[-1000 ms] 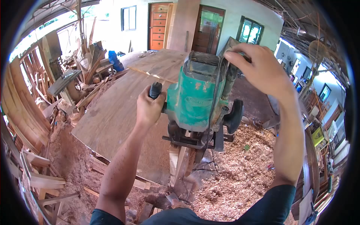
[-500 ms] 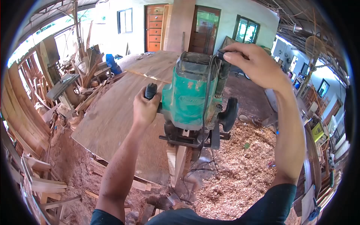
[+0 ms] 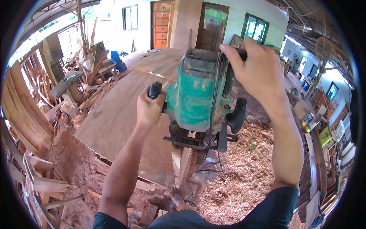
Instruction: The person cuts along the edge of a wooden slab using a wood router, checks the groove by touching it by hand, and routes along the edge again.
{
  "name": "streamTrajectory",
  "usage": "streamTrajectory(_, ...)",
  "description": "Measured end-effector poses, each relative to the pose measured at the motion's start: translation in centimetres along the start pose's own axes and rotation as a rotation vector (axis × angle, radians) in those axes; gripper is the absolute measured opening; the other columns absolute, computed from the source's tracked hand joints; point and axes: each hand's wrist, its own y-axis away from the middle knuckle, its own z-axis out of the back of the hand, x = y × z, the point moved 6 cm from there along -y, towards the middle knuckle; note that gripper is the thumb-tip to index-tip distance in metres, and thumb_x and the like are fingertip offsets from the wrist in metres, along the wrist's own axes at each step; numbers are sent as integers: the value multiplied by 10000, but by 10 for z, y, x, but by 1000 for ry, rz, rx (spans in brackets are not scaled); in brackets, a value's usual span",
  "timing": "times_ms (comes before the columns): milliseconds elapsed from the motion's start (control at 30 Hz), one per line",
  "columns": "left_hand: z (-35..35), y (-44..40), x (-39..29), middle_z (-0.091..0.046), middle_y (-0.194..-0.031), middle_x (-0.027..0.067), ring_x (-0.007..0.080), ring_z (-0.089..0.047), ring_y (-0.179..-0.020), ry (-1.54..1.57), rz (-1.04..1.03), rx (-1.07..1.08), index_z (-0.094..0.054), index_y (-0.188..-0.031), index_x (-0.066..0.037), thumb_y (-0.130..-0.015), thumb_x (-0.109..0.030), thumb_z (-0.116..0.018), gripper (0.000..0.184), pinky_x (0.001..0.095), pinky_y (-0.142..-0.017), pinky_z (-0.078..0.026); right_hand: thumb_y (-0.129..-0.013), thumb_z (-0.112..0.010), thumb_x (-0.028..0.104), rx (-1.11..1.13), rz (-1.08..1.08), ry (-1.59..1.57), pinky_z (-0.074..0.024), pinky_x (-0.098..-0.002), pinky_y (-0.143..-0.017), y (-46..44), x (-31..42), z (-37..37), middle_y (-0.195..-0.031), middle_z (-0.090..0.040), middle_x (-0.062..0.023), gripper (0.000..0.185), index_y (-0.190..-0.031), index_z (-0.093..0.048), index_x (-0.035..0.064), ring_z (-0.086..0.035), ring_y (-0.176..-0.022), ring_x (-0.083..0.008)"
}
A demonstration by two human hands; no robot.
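Compared with the frame half a second ago, the right hand [image 3: 259, 65] has turned over the top rear of the green router [image 3: 196, 95], its thumb now stretched out toward the black cord [image 3: 216, 76]. On the front of the housing, a faint raised word seems to read "Makita", in the same green as the plastic, partly lost under grime; no other lettering on it is legible.

The router stands upright in front of the person, over a narrow wood piece [image 3: 186, 162], beside the large plywood sheet [image 3: 114, 118]. Its green body is scuffed, with pale worn patches near the top, under a dark, dusty ribbed cap. Lower down are a black base with crosswise metal rods [image 3: 198, 144] and a big black knob [image 3: 237, 114] on the right side. The cord runs down over the front of the housing.

The left hand [image 3: 149, 110] has its fingers wrapped around the black side handle [image 3: 155, 90], which pokes out above them. The right hand's fingers curl over a dark grip [image 3: 242, 54], spread from the thumb; how firmly they press, I cannot tell. Curly wood shavings [image 3: 244, 179] cover the floor to the right
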Motion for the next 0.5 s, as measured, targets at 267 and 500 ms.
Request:
streamTrajectory(267,1,1,-4,-624,-731,118,181,-578,-675,-32,-2,4,-619,-938,44,-827,-208,-679,282,362,-657,-493,-986,-511,536,126,-416,-885,-452,-302,-749,34,-92,-33,-831,-679,-57,581,-952,-725,-3,-590,-815,-146)
streamTrajectory(500,1,1,-2,-623,-727,111,184,-577,-676,-19,39,-13,-615,-922,39,-825,-215,-680,280,359,-657,-490,-1063,-395,448,201,-928,-1636,-469,-366,-991,192,-97,-155,-1239,-628,-107,539,-1348,-529,10,-599,-1112,-208)
